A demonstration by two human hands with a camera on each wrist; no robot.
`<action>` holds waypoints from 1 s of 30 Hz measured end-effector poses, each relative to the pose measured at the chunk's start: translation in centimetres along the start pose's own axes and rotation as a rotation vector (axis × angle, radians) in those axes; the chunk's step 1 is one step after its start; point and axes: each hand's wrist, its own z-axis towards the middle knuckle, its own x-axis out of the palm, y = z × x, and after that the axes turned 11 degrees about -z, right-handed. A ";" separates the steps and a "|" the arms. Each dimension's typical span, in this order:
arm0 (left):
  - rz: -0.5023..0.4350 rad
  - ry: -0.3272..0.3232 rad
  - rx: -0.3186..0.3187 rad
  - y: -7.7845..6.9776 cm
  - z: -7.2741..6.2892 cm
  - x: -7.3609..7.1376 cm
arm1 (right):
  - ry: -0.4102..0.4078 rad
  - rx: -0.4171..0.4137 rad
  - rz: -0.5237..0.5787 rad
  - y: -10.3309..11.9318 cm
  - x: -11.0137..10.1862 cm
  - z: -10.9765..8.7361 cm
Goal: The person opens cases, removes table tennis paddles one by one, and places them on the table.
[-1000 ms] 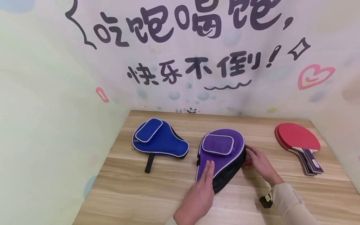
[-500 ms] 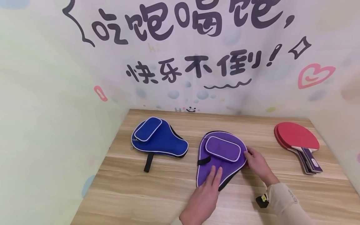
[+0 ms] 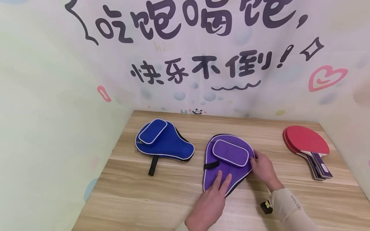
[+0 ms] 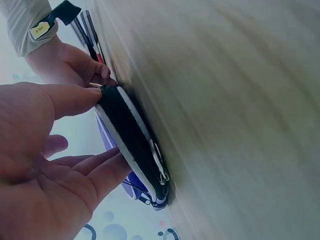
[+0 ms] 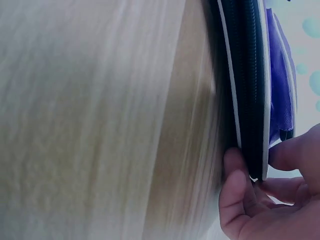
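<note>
A purple table tennis bat case (image 3: 231, 168) with white piping and a raised zip pocket lies on the table, its narrow end toward me. My left hand (image 3: 208, 205) rests on that narrow end, fingers straight over the purple top. Its thumb (image 4: 75, 100) touches the case's edge in the left wrist view. At the case's right edge, my right hand (image 3: 264, 168) pinches the rim, thumb on top and fingers curled at the underside. The black zipped side (image 5: 247, 85) shows in the right wrist view. A short black strap (image 3: 212, 165) lies across the left edge.
To the left lies a blue bat case (image 3: 170, 144) with a black strap (image 3: 153, 165) sticking out. Two red bats (image 3: 307, 141) are stacked at the right, handles toward me. Wood-grain table (image 3: 138, 199) meets printed walls behind and at both sides.
The purple case has turned slightly and lies flatter, showing less black side. Its strap has come over the left edge. My right thumb has moved onto the rim; my left hand has shifted slightly right.
</note>
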 end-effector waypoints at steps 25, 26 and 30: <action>-0.239 -0.362 -0.457 15.6 5.3 -14.2 | -0.241 -0.248 -0.100 11.0 1.9 0.5; -0.228 -0.372 -0.466 16.4 5.4 -14.6 | -0.212 -0.258 -0.095 11.5 2.2 0.6; -0.193 -0.369 -0.523 19.1 5.9 -15.9 | -0.140 -0.314 -0.042 13.8 3.7 1.1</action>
